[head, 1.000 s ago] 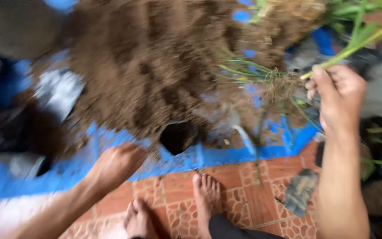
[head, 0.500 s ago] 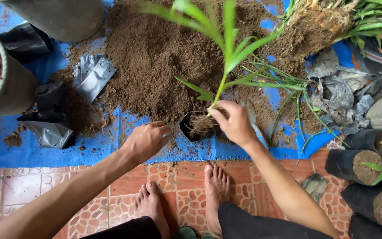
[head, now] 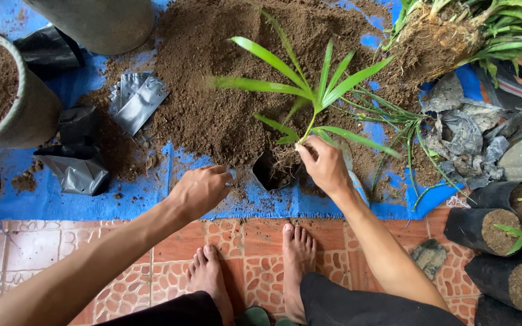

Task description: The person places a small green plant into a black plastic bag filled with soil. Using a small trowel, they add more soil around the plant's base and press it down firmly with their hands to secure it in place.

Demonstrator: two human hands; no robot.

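The right hand (head: 327,166) has its fingers closed around the base of a green palm seedling (head: 315,99), holding it upright with its roots just inside the mouth of a small black planting bag (head: 271,172). That bag stands at the near edge of the soil heap (head: 225,78), close to the near edge of the blue tarp (head: 61,202) spread on the tiled floor (head: 7,253). The left hand (head: 200,190) rests palm down on the tarp just left of the bag, fingers loosely curled and gripping nothing.

Judging by how things lie, the potting of this seedling is about midway: the plant is placed in the bag, but the bag shows no fill around the roots, so soil is not yet packed in. At the right edge of the tarp, 3 or more filled bags (head: 490,229) lie with seedlings already in them. A clump of unpotted seedlings (head: 448,36) sits at the far right corner, and empty bags (head: 134,102) lie at the left, so more work remains.
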